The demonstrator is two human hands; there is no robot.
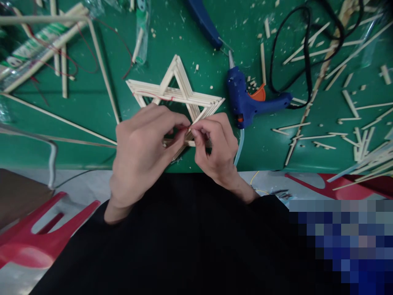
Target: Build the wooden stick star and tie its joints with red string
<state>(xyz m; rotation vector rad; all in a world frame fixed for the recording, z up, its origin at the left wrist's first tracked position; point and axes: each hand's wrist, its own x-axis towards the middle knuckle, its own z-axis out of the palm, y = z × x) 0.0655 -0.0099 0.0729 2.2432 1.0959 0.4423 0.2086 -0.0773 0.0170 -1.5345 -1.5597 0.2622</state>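
A star made of thin wooden sticks [181,88] lies on the green table [101,159], with a red thread [153,96] along its upper bar. Over the star's lower left part is my left hand [144,143], its thumb and forefinger pinched on red thread. My right hand [216,143] is closed at the lower right part, thumb against forefinger, its fingertips almost meeting those of the left. What the right fingertips hold is too small to make out. Both hands hide much of the star's lower half.
A blue glue gun [239,96] with a black cable lies right of the star, below blue-handled pliers [204,22]. Cut sticks [350,102] litter the right side. A large stick frame [102,69] stands left. Red chairs [46,237] flank the table edge.
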